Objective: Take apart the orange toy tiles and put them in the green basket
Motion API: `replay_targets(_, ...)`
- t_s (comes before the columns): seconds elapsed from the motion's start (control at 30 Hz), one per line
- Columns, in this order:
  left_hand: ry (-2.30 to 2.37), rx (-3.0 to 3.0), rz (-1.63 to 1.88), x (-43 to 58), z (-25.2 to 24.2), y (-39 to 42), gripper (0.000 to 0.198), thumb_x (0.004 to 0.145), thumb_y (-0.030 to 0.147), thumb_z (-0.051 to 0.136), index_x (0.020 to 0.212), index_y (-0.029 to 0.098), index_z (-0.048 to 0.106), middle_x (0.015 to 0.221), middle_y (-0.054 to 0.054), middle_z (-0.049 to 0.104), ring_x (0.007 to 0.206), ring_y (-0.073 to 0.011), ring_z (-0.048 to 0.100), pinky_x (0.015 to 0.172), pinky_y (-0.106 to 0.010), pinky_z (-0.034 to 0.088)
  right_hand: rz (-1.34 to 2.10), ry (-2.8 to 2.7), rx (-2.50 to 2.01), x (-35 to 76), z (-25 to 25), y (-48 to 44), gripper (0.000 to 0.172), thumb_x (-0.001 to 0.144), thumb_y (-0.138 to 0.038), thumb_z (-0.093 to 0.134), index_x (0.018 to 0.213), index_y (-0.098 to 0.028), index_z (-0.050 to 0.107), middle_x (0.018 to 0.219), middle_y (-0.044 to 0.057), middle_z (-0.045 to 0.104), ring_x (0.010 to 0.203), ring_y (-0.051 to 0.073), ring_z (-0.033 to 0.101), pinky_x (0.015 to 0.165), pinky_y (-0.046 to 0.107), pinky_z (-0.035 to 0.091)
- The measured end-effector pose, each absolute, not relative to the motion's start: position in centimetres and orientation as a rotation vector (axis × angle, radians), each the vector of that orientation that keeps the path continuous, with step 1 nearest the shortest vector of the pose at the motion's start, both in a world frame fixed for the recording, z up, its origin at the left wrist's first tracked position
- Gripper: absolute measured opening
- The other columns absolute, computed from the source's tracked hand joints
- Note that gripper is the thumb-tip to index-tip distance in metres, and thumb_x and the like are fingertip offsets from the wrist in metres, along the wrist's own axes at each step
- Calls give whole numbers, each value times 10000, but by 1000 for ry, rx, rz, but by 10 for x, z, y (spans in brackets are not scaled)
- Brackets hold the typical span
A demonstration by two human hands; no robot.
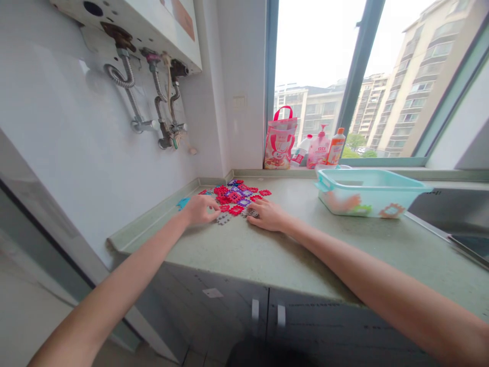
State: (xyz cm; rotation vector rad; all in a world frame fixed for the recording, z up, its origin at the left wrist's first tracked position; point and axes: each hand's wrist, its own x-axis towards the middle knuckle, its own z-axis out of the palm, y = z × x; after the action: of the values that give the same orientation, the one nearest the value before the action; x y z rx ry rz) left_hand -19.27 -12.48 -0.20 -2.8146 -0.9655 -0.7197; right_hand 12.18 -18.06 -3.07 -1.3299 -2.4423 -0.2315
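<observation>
A heap of plastic interlocking building pieces (234,195), mostly red and purple openwork squares, lies in the counter's far corner. My left hand (199,210) is at the heap's near left side, its fingers curled and its thumb and fingertips at the edge of a grey interlocking piece (223,218). Across from it, my right hand (268,214) rests low over the counter, fingers bent around a second grey interlocking piece (250,212) that is partly hidden. Several blue pieces (183,203) lie left of the heap, behind my left hand.
A translucent turquoise basin (372,196) stands right of my right hand, next to a metal sink (454,216). On the windowsill are a pink bag (280,142) and several bottles (319,148). A water heater (153,25) with hoses hangs at upper left.
</observation>
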Motion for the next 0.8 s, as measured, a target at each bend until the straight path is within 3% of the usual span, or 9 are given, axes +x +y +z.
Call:
replay_targets(0.13,-790,-2974,-724,-178,-5,-136,216,946,338,648,883,233,827,875,-59,790,818,-215,709,869,-389,550,-298,-2375,-1432,122,-26,-186,466,981,-568,618,1265,-217,729,1273,171,707,1209,368,623,1002,504,504)
replay_targets(0.23,-712,-2983,-768,-169,-9,-136,222,968,245,606,1023,240,822,989,-66,798,958,-230,714,985,-410,535,-352,-2351,-1253,117,-20,-194,358,989,-436,622,1248,-213,732,1262,158,709,1210,342,607,1046,496,469)
replay_targets(0.33,-690,-2938,-766,-163,-13,-129,324,988,198,552,1199,262,790,1186,-82,771,1143,-246,675,1075,-429,506,-328,-2421,-931,103,-18,-205,264,1020,-322,553,1171,-229,749,1185,118,741,1156,293,626,1062,454,457)
replay_targets(0.47,-713,-2948,-578,-146,-16,-120,431,1040,267,505,1436,296,672,1551,-62,600,1399,-255,552,1209,-441,401,-178,-2602,-531,82,-20,-220,309,1013,-332,586,1272,-232,721,1306,91,730,1242,266,623,1130,421,441)
replay_targets(0.53,-719,-2989,-412,-137,-16,-118,457,1044,324,511,1486,322,629,1620,-24,539,1480,-261,483,1233,-440,359,-130,-2626,-482,78,-20,-222,314,990,-346,627,1265,-232,726,1318,88,729,1266,263,621,1154,416,432)
replay_targets(0.67,-774,-2958,-390,-136,-14,-121,407,1055,383,481,1408,339,678,1484,-6,667,1437,-269,512,1226,-486,313,-154,-2618,-601,86,-16,-217,231,939,-361,685,1124,-241,755,1245,90,739,1185,278,655,1080,434,476)
replay_targets(0.8,-866,-2781,-526,-156,-10,-122,306,1012,455,559,997,249,785,1075,-64,793,1138,-278,634,1169,-512,326,-209,-2599,-823,103,-16,-208,246,940,-394,697,1118,-236,764,1125,107,728,1072,285,667,1012,450,489)
